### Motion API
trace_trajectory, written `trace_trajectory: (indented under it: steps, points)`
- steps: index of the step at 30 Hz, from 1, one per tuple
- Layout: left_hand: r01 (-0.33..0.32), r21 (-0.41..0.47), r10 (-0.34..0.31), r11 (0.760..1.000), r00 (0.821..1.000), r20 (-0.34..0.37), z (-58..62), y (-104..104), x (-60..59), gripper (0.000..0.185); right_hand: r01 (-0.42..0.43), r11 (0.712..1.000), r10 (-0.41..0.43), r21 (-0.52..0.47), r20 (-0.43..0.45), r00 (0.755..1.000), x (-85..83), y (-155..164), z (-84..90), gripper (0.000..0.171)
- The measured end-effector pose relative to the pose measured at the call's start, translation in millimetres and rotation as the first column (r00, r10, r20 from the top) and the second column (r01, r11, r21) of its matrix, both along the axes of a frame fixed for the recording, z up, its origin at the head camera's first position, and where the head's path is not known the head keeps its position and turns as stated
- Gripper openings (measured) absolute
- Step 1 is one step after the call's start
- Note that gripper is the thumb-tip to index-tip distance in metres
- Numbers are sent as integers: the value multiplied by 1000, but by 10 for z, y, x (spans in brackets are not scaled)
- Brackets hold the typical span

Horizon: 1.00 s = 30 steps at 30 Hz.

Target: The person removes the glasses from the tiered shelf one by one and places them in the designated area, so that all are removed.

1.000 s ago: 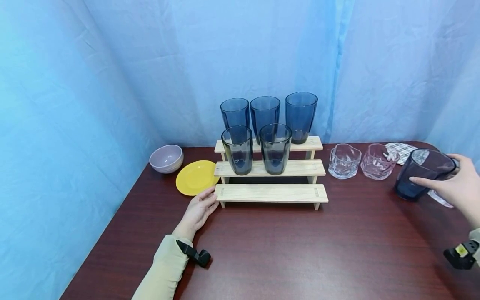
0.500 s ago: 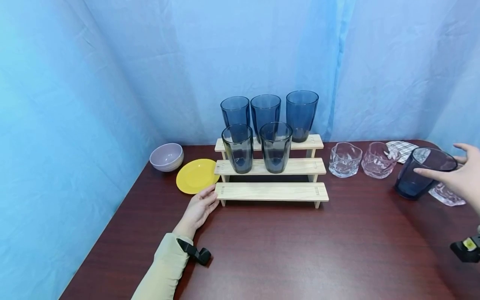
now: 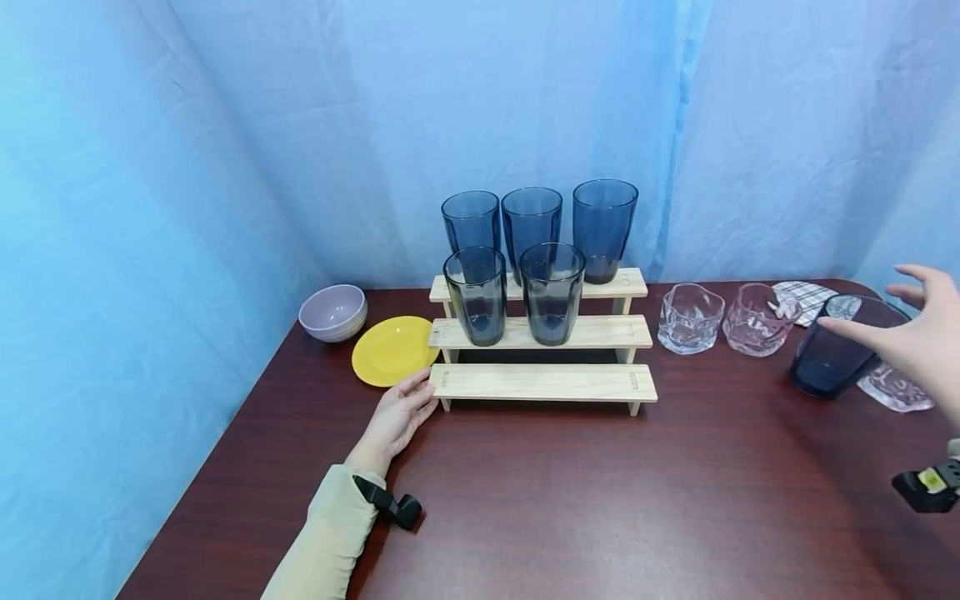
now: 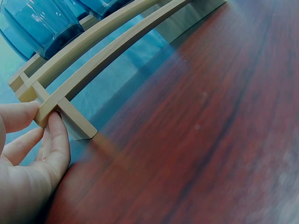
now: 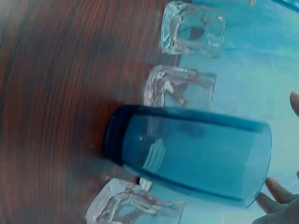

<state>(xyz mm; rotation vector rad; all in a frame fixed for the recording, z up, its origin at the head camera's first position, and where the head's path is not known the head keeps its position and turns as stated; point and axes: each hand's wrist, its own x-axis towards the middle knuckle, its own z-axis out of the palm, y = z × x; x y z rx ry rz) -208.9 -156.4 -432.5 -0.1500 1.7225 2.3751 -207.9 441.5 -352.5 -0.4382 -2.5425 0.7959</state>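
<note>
At the left end of the lowest step, my left hand (image 3: 392, 423) pinches a three-step wooden riser (image 3: 543, 383) between thumb and fingers; the left wrist view shows the fingers at the step's corner (image 4: 49, 109). Three blue glass tumblers (image 3: 606, 225) stand on its top step and two (image 3: 552, 308) on the middle one. The lowest step is bare. On the far right, another blue tumbler (image 3: 825, 367) stands upright on the table. Beside its rim my right hand (image 3: 926, 333) hovers with thumb and fingers spread apart, holding nothing.
Between riser and right-hand tumbler stand a clear wavy glass (image 3: 690, 321) and a pinkish one (image 3: 757, 325). A further pinkish glass (image 3: 896, 390) is partly hidden by the right hand and tumbler. A checked white item (image 3: 802, 298) lies behind. A yellow plate (image 3: 393, 352) and lilac bowl (image 3: 333, 315) sit left.
My right hand has let go of the blue tumbler at the right, its fingers spreading and lifting off the rim. The tumbler stays in place. My left hand keeps its hold on the riser.
</note>
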Motion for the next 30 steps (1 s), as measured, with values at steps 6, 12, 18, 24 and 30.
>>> trace_trajectory:
  steps: [6,12,18,24,30]
  points:
    - [3,-4,-3,1000,1000,5,-4,-5,-7,50,-109,994,109,-11,20,994,309,-609,424,94]
    - [-1,0,1,1000,1000,6,-3,-2,-4,50,-203,979,203,14,4,979,284,-847,460,94]
    - [-1,-5,1,1000,1000,-12,2,3,-9,50,-299,954,299,-14,-4,954,239,-1042,498,93]
    - [-3,0,3,1000,1000,-2,10,3,-6,50,-388,918,388,-76,-11,921,178,-1258,566,97]
    - [-4,9,4,1000,1000,2,13,2,0,49,-441,892,440,-104,-30,898,106,-1498,588,98]
